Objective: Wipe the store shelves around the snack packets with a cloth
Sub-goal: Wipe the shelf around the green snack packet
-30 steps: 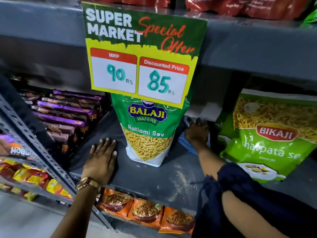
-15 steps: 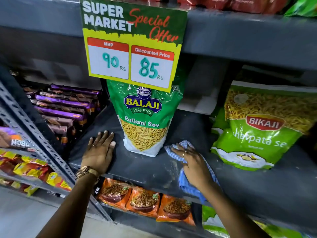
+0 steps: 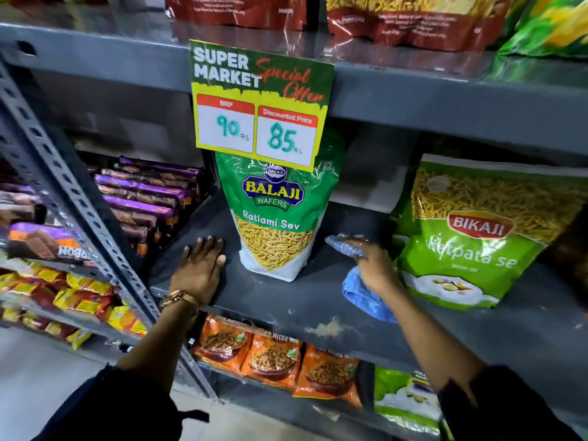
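Two hands work on one dark grey metal shelf (image 3: 305, 300) at chest height, with more stocked shelves above and below. Largest on it is a light green snack bag (image 3: 471, 237) at the right, leaning back and reaching close to the front edge. Next in size, a darker green snack bag (image 3: 276, 224) stands upright near the middle, partly behind a hanging price sign (image 3: 259, 103). Stacked purple biscuit packs (image 3: 143, 198) fill the back left corner. Between the two green bags lies a bare strip of shelf, and there the right hand (image 3: 372, 265) presses a crumpled blue cloth (image 3: 362, 294) flat against the surface, fingers spread over it, close beside the light green bag. The left hand (image 3: 199, 270) rests open and flat, holding nothing, on the bare shelf just left of the darker bag, a watch (image 3: 176, 299) at its wrist. Judging by a pale dusty smear (image 3: 324, 329) near the front edge, wiping looks only partly done; the front lip, the left patch and the far right remain to be covered. Room to move is tight: the gap between bags is narrow, the shelf above hangs low, and a slotted upright post (image 3: 79, 198) bounds the left side. A wide sweep could nudge either bag.
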